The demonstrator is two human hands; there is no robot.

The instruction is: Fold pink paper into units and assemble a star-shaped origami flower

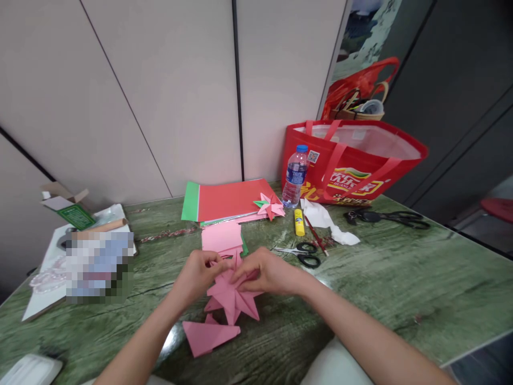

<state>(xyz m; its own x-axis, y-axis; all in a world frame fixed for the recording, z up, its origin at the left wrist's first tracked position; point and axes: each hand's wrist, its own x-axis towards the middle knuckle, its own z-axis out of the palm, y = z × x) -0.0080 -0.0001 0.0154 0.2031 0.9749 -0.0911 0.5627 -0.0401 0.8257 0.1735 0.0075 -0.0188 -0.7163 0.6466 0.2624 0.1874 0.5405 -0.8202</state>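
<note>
A pink folded paper star (233,298) lies on the green table (401,278) in front of me. My left hand (197,274) pinches its upper left points, fingers closed on the paper. My right hand (267,274) grips its upper right side, fingers curled over the folds. A loose pink folded piece (209,336) rests just below the star. A small stack of pink square sheets (222,237) sits just beyond my hands.
Red and green paper sheets (230,200) with a finished pink star (271,206) lie at the back. Nearby are a water bottle (295,176), yellow glue stick (298,222), black scissors (306,254), white crumpled paper (324,219), a red bag (356,163), larger scissors (388,217), and a small box (66,206) at the left.
</note>
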